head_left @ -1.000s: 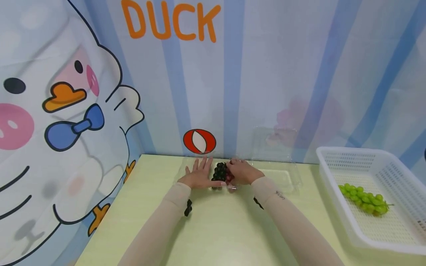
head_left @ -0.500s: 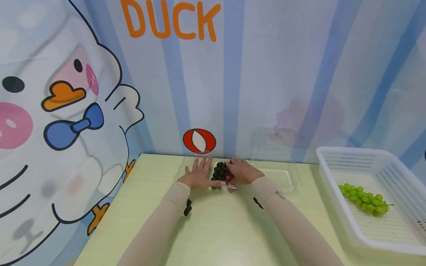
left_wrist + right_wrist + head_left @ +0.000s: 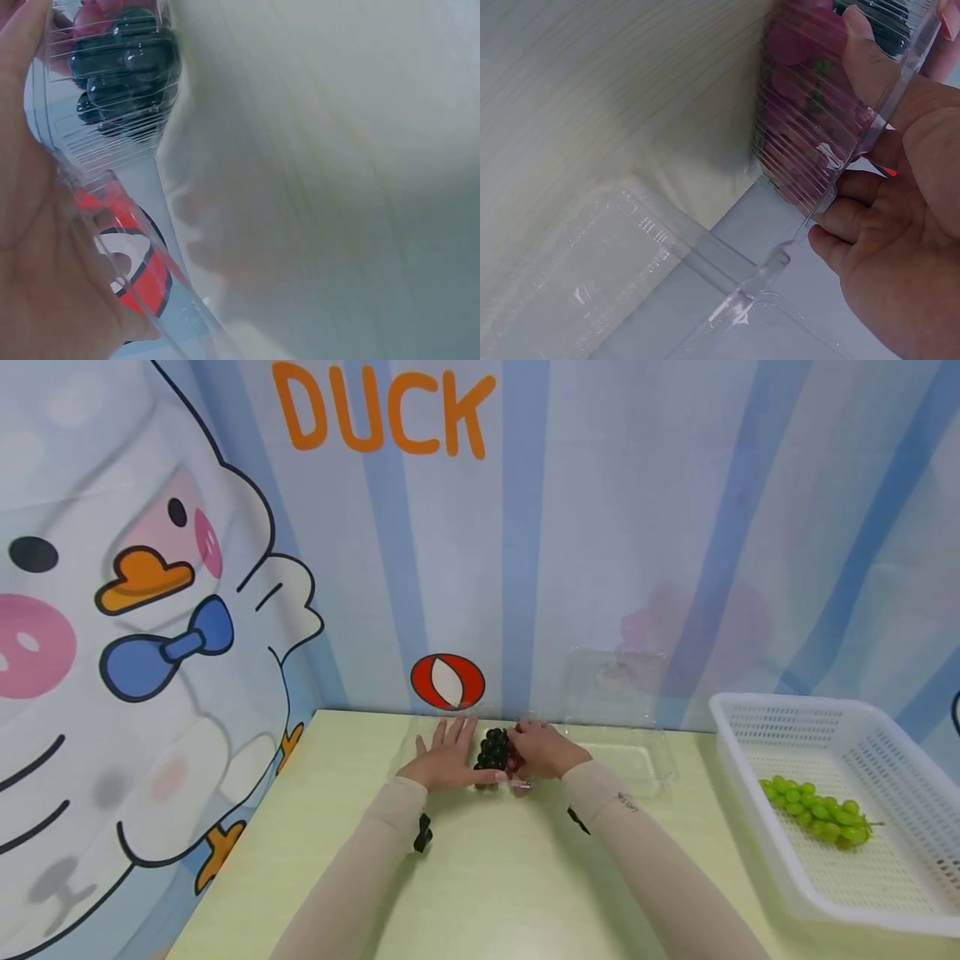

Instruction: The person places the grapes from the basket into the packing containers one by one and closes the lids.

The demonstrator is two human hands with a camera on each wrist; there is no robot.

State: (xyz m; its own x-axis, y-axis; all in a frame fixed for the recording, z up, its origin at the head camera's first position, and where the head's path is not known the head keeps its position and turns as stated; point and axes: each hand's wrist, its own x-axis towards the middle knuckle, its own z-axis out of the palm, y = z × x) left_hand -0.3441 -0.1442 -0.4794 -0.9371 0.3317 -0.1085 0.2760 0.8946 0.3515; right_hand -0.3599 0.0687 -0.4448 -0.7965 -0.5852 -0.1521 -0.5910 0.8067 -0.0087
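Dark, nearly black grapes (image 3: 492, 749) and red grapes (image 3: 795, 97) sit side by side in a clear plastic box (image 3: 112, 146). My left hand (image 3: 444, 764) rests on the box's left part with fingers straight and spread, its thumb reaching along the near side. From the right, my right hand (image 3: 547, 749) reaches over the rim, fingers curled about the red grapes. In the right wrist view, the red grapes show through the ribbed wall, with the right thumb inside the box beside them. My right hand hides most of the red bunch from the head view.
A second clear box (image 3: 633, 762) stands to the right, its raised lid (image 3: 615, 685) against the striped backdrop. Farther right, a white plastic basket (image 3: 802, 885) holds a bunch of green grapes (image 3: 821, 812). The pale table (image 3: 480, 885) ends at the backdrop.
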